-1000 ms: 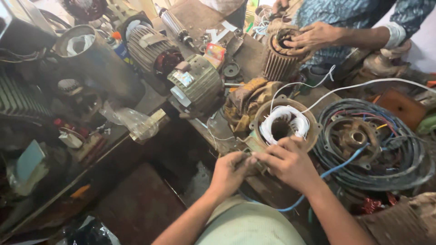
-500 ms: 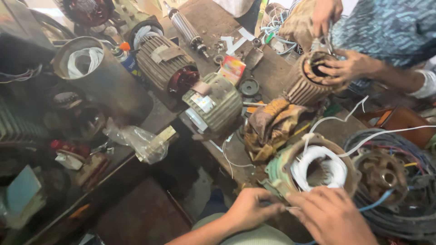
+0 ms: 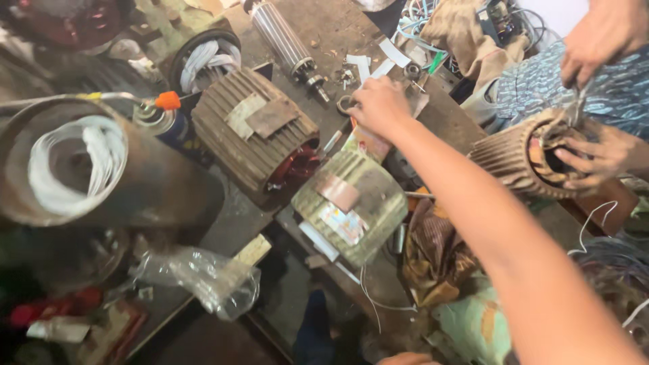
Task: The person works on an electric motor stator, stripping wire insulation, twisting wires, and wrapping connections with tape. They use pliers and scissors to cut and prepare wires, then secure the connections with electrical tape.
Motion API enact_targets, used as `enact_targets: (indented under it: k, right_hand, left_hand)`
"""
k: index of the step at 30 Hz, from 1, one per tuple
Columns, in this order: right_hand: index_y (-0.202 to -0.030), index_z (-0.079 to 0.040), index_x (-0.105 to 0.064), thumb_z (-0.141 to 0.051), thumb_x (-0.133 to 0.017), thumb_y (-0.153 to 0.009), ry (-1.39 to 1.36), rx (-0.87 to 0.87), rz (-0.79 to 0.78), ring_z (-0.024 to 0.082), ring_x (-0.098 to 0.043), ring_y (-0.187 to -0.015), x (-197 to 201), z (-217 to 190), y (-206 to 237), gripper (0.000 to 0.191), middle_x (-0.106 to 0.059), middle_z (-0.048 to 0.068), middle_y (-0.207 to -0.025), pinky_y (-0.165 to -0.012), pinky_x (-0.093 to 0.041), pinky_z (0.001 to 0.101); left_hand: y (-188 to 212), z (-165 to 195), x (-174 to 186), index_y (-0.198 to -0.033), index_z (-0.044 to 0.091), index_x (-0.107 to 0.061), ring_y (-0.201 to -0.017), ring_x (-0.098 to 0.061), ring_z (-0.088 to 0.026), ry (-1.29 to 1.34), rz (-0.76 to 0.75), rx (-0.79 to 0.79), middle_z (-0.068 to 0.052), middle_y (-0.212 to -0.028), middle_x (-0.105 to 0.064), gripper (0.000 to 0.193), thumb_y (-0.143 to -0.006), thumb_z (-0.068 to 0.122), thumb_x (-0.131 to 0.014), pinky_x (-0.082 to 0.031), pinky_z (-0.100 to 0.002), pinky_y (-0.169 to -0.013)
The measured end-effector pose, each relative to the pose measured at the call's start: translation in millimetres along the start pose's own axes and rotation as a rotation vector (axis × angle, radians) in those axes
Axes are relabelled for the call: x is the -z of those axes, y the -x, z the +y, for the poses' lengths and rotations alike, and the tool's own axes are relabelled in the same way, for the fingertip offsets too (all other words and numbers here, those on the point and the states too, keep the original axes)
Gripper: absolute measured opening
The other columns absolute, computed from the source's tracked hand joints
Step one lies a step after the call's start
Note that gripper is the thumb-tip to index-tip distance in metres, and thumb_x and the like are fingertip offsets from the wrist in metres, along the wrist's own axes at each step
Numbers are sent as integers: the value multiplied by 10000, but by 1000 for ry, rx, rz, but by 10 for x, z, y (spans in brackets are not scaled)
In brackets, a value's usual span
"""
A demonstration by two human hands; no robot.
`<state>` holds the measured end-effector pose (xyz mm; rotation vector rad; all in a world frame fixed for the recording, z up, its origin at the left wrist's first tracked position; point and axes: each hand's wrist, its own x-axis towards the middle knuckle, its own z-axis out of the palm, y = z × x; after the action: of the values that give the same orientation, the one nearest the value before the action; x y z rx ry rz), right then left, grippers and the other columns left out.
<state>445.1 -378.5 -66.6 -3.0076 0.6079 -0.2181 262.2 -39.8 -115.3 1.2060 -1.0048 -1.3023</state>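
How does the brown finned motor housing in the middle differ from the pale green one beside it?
The brown motor housing is darker and looks larger than the pale green motor housing. The brown one shows a reddish open end; the green one shows a flat plate and a label on top. Both are ribbed and lie on their sides on the bench.

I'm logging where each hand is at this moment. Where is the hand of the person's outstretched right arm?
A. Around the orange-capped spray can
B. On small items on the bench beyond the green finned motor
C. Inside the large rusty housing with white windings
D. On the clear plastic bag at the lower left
B: the right hand rests on small clutter just beyond the green finned motor.
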Motion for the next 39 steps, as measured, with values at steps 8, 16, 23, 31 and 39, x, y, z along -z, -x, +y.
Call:
enact_targets:
  k: [8,16,23,31,39]
  right_hand:
    - [-929,-227,-813,-376,-838,-745,-3,-204,-65,332,-564,-1108,-279,-28,-457,238,-643,84,-1058,-894,-404,631]
    - [-1040,-51,-619,-210,-713,-906,-681,51,197,279,-624,-1129,1306,-148,1294,227,-605,110,-1145,-991,-498,386]
    - [-1147,-22,-667,-451,-637,-962,-978,-289,-140,300,-533,-1286,2207,-749,3934,468,-547,155,-1351,-1099,-429,413]
    - [-1309,4,-658,-369,-627,-986,-1186,-447,292,293,-642,-1173,1479,-976,5800,494,-543,180,-1396,-980,-517,402]
    - [-1035,-5,-742,-365,-622,-989,-943,-505,387,315,-555,-1343,1577,-1150,6687,382,-532,204,-1416,-1079,-456,404]
  left_hand:
    - [193,-57,915,-856,43,-783,-792,-786,-185,-30,255,58,-81,-784,-765,203,-873,245,-785,-606,-313,-756]
    - [112,655,897,-1023,57,-738,-1002,-731,-227,-327,578,-330,-115,-1055,-720,217,-807,36,-744,-589,-366,-866]
    - [-161,1387,35,-1195,82,-721,-1162,-681,-309,-613,219,-986,-119,-1253,-647,479,-719,111,-777,-597,-407,-969]
    - [156,1467,-1059,-1221,61,-727,-1152,-688,-270,-714,-164,-1088,-96,-1264,-679,379,-846,119,-726,-593,-371,-971]
    - [563,1156,-1913,-1166,69,-720,-1081,-715,-248,-452,-128,-650,-70,-1154,-711,352,-821,61,-791,-605,-353,-915]
